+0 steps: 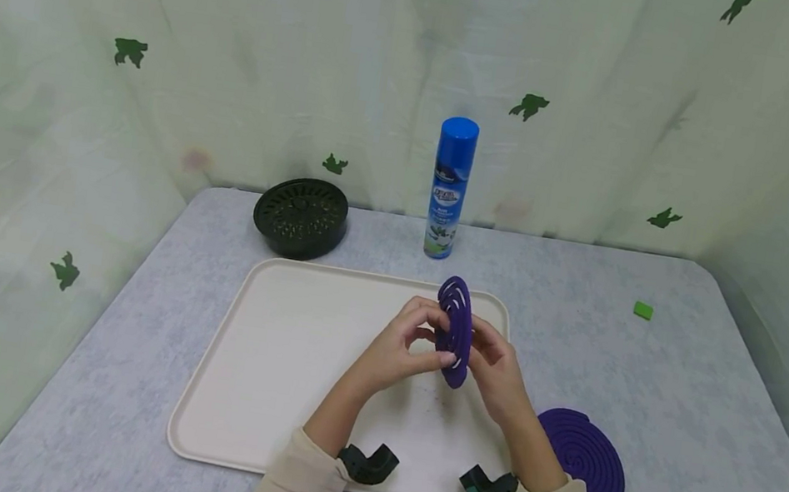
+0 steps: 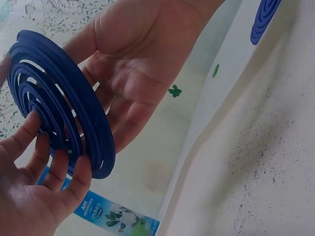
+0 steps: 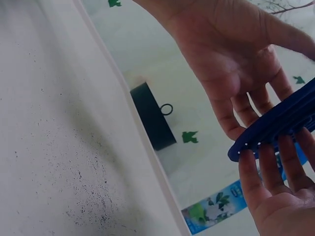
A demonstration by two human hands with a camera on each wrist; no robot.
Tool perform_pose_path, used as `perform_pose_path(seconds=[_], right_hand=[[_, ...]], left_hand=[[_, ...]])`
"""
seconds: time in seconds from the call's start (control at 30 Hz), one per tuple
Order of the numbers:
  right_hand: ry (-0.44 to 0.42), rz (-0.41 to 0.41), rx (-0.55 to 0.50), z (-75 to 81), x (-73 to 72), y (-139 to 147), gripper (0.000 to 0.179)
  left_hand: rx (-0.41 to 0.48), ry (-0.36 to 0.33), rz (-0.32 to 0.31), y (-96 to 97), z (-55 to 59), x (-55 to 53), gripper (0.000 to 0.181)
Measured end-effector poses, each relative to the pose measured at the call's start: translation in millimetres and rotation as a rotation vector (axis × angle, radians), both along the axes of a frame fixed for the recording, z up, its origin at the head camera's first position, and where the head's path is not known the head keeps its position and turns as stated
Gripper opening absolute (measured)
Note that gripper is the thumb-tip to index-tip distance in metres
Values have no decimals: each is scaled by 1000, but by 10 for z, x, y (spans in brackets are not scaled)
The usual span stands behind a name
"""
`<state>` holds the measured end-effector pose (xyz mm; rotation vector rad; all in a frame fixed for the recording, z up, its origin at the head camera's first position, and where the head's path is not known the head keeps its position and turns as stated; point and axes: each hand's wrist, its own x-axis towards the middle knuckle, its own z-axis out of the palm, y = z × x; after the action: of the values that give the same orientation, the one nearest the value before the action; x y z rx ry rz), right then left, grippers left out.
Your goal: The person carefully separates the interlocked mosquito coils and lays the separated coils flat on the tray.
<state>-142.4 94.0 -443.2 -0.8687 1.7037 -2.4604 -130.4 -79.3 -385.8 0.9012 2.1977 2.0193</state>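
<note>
A purple mosquito coil (image 1: 459,322) stands on edge between both hands, above the right part of the cream tray (image 1: 272,363). My left hand (image 1: 401,350) grips it from the left, thumb on the near side; in the left wrist view its fingertips press the coil's face. From the right, my right hand (image 1: 500,376) holds it, its fingers partly hidden by the coil in the head view. Narrow gaps show between the rings of the coil (image 2: 92,115). Another purple coil (image 1: 585,453) lies flat on the table, partly covered by the right forearm.
A dark round slotted container (image 1: 302,216) sits behind the tray's left half. Behind the tray stands a blue air freshener can (image 1: 451,191). A small green block (image 1: 643,310) lies at the right. Fine dark specks (image 3: 93,196) are scattered on the tray. Leaf-printed curtains surround the table.
</note>
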Motion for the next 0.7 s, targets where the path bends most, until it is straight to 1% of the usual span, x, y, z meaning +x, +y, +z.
perform_pose_path(seconds=[0.1,0.13,0.17,0.23,0.3,0.37,0.47,0.57,0.63,0.7], right_hand=[[12,3,18,-4,2,10,32],[15,11,16,1,5,12,32],[12,28,6,11,10,11,32],[15,69,-14,31,20,10,32],[5,106,-19,47,31,11,38],[-8,133,-10,62,42,12,49],[-18,153,21,62,45,21,63],[-18,190,53,93,53,35,71],[-15,210,78,121,59,44,73],[-20,217,105,148,65,51,72]], left_hand=[[-46,17,23,0,29,25,55],[-63,23,36,3,34,31,55],[-81,31,53,6,3,18,55],[-107,44,85,9,-70,-14,47],[-116,50,106,8,-156,-56,43],[-110,61,117,2,-246,-100,43],[-91,64,117,-9,-254,-106,42],[-72,40,115,-16,-243,-102,40],[-69,14,113,-19,-237,-101,38],[-69,-7,108,-21,-228,-99,37]])
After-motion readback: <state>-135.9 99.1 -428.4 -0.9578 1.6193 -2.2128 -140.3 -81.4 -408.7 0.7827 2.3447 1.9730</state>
